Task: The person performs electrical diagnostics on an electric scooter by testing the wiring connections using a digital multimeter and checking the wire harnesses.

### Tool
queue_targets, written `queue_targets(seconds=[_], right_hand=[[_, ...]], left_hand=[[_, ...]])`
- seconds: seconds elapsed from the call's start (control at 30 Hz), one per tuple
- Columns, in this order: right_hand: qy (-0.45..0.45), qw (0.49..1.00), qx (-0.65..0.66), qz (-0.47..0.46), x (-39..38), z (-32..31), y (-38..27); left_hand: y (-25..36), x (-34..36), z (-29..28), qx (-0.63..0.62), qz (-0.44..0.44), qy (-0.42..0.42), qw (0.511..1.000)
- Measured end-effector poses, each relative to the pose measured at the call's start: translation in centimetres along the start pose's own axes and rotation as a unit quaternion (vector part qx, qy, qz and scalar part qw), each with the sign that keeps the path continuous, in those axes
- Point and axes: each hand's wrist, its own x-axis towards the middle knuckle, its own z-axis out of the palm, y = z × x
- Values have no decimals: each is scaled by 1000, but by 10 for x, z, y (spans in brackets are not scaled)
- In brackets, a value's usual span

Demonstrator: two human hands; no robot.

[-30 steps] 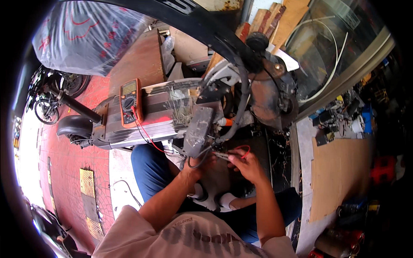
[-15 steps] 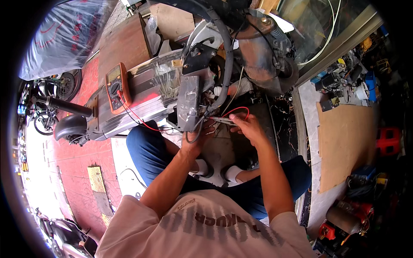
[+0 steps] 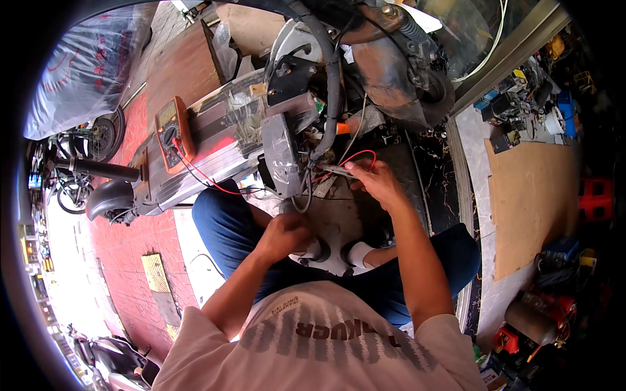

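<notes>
My right hand is closed on a slim grey pointed tool. Its tip reaches a cluster of wires beside a tape-wrapped controller box; a red wire loops over the fingers. My left hand is below the box, fingers curled; whatever it may hold is hidden. From the box's lower end hangs a looped grey cable. An orange multimeter lies on the scooter deck, with red and black leads running toward the box.
A rusty wheel-guard assembly and a thick black cable sleeve stand above the wires. A cardboard sheet lies at the right, near a red stool and loose parts. Parked motorbikes are at the left.
My left hand has come away from beneath the box and drawn back toward me, fingers curled. The right hand stays by the wires with the tool, shifted slightly up.
</notes>
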Motion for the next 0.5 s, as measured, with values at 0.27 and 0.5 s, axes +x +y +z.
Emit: queue_targets(seconds=[0.27,0.5], right_hand=[[-18,999,-4,-50,11,6,12],[-25,998,52,17,-8,7,-11]], left_hand=[[98,-24,-4,352,227,242,875],[109,-2,-17,521,259,192,790]])
